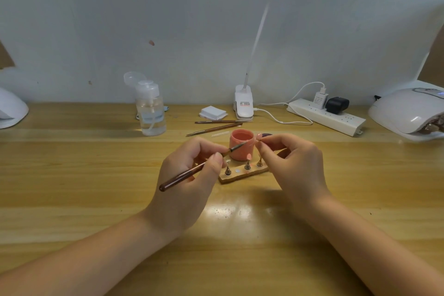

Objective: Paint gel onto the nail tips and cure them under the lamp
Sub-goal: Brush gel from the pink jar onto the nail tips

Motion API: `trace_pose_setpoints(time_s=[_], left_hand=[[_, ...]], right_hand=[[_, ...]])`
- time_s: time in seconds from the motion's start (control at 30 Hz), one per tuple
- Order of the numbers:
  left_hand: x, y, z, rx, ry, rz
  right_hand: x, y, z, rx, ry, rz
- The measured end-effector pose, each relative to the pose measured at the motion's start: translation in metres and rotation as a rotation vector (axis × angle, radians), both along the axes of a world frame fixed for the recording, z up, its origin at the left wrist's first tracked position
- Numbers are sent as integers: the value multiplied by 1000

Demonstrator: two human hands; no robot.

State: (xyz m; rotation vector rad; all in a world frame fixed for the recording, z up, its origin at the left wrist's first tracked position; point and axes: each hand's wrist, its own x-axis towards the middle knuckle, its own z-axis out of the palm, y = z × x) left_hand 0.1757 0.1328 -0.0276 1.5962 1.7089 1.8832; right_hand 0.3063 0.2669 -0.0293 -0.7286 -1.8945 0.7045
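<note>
gripping brush (pixel 192 170) left fingers (pixel 217 157); right fingers (pixel 264 145) pinching half-hidden nail tip (pixel 259 136).

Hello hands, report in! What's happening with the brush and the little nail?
Left hand grips brush. Right hand pinches a nail tip beside the pink jar. Brush end near tip. Nothing in the way.

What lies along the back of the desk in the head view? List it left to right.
White lamp at the left edge → pump bottle of clear liquid → stack of white wipes → desk lamp base → power strip → white curing lamp at the right edge.
</note>
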Motion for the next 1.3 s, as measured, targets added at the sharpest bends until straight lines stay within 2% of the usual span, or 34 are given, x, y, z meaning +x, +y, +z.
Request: trace_pose_setpoints(time_s=[0.1,0.2,0.37,0.7,0.8,0.9,1.03,1.3], left_hand=[[-3,4,-3,6,-149,32],[-6,7,-4,22,-260,73],[-8,9,-5,15,-306,118],[-9,14,-8,-86,-449,118],[-7,16,-8,-96,-602,66],[-2,16,-8,-96,-690,15],[4,16,-10,-88,-728,-47],[7,19,-10,-58,-721,-79]], right_hand=[[-2,-4,0,-43,1,30],[-7,-11,-4,25,-80,46],[-13,-17,-13,70,-314,53],[-16,-15,-16,216,-581,-66],[-16,-18,-16,310,-583,-86],[-19,-22,-14,321,-593,-73],[-23,-22,-16,337,-677,-65],[-25,-16,-18,248,-676,-78]])
